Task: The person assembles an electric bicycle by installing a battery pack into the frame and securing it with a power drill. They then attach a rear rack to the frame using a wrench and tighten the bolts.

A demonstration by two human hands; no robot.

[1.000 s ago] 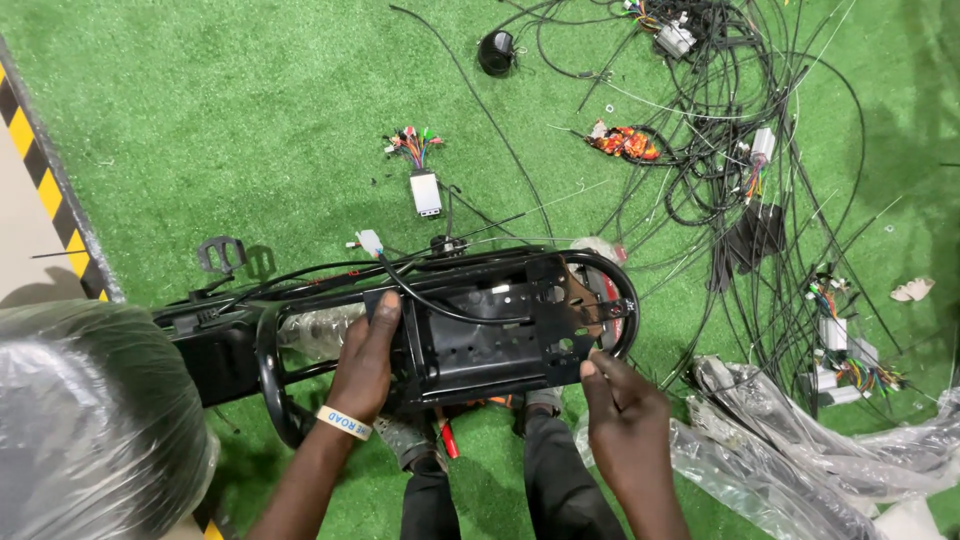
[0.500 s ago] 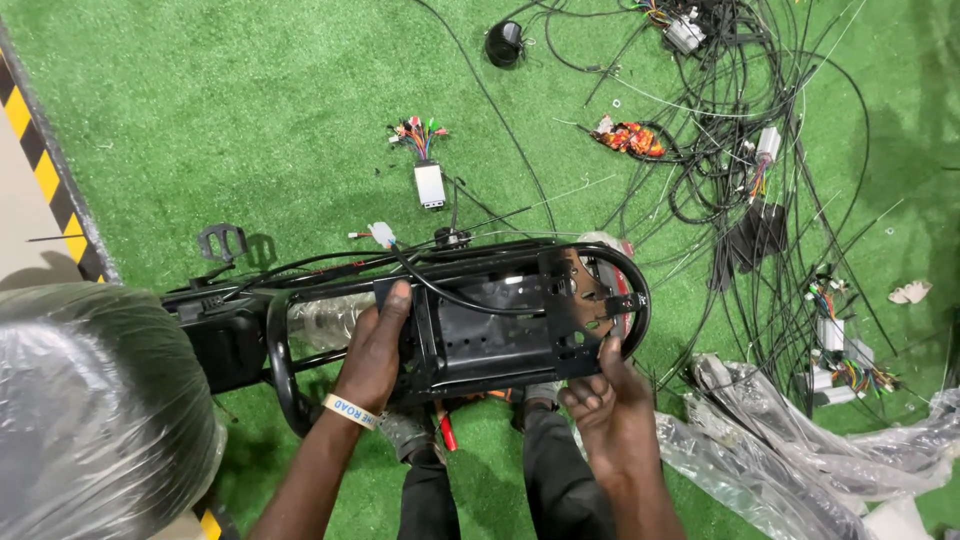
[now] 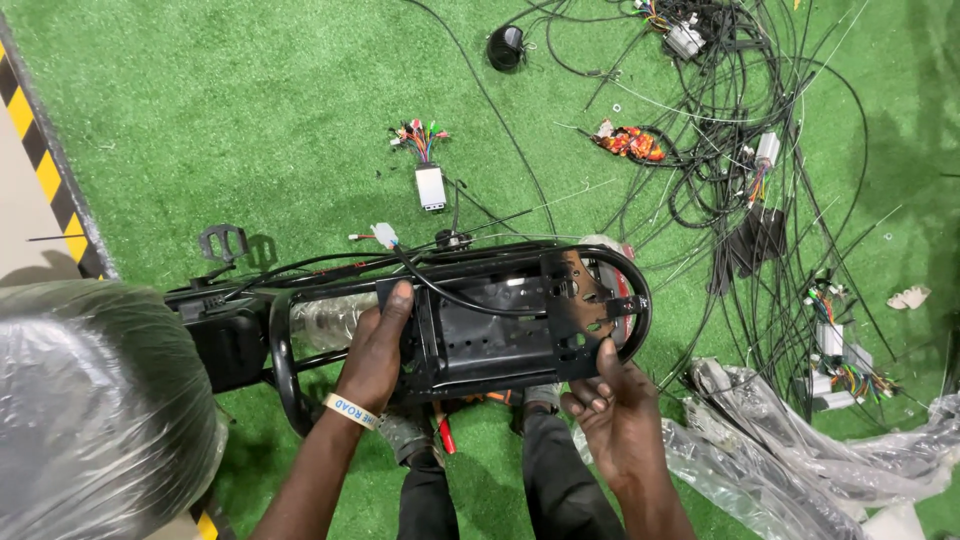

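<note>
Lowered now, right hand [image 3: 618, 425] fingers curl loosely below black frame [image 3: 500, 320]; left hand [image 3: 378, 345] grips it, cables [image 3: 740, 190] beyond.

Black metal rack frame [image 3: 500, 325] lies lengthwise above green turf.

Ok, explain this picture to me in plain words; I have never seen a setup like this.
The picture comes from a camera worn on a person's head, looking down at their own two hands. There is no machine, just a person working over green artificial turf. The left hand grips a black metal frame from above, and the right hand steadies its right end from below. A plastic-wrapped bundle sits at the left. On the turf lie a tangle of black cables, a small grey box with coloured wires, a pedal and crumpled clear plastic. The person's legs show below the frame.
</note>
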